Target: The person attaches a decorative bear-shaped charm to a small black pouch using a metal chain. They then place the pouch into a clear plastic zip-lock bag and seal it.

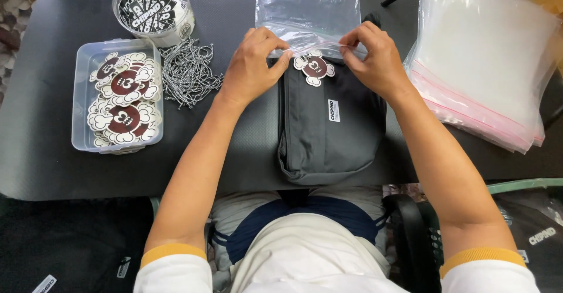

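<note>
Bright, even daylight, soft faint shadows, glare on the clear plastic bags (pixel 484 58), sharp focus, slight edge distortion.

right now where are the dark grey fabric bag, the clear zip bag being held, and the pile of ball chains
dark grey fabric bag (pixel 328 134), head view, front panel
clear plastic zip bag (pixel 308 5), head view, upper middle
pile of silver ball chains (pixel 187 73), head view, pile centre

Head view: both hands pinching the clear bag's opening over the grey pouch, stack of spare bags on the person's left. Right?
Not quite. The head view shows the stack of spare bags on the person's right. Both the left hand and right hand do pinch the clear bag over the grey pouch.
</note>
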